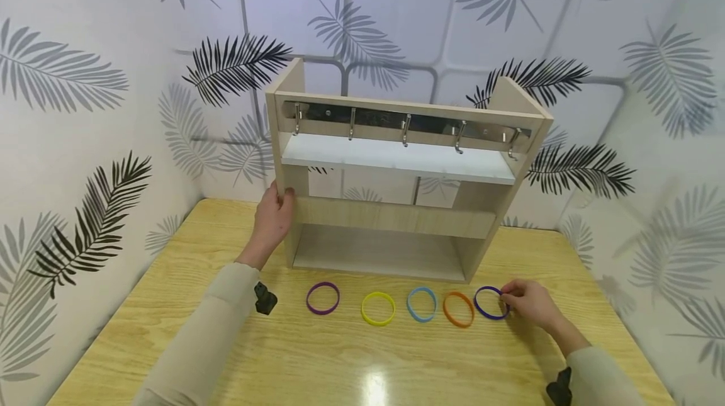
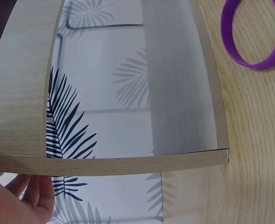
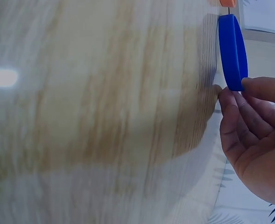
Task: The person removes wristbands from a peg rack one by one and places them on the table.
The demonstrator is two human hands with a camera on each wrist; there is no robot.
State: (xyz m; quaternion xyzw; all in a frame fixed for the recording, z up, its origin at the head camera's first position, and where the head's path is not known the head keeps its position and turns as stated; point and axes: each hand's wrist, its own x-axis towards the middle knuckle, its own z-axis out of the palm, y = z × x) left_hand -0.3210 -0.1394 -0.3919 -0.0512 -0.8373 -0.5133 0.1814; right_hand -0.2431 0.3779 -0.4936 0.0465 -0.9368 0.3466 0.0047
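Observation:
A small wooden shelf (image 1: 396,217) with a row of metal hooks (image 1: 406,130) stands on the table. My left hand (image 1: 274,214) grips its left side panel (image 2: 109,165), thumb at the front edge and fingers on the outer face. At the right, my right hand (image 1: 532,303) pinches the edge of a dark blue silicone wristband (image 3: 231,53) between thumb and fingertips. The band is tilted in the right wrist view. To its left lie an orange wristband (image 1: 448,313), a light blue wristband (image 1: 409,309), a yellow wristband (image 1: 378,323) and a purple wristband (image 1: 323,312).
The wood-grain table (image 1: 317,368) carries the shelf and the bands, which lie in a row before the shelf's front edge. Behind the shelf rises a wall (image 1: 396,9) with a leaf pattern. A white inner board (image 1: 396,157) sits behind and below the hooks.

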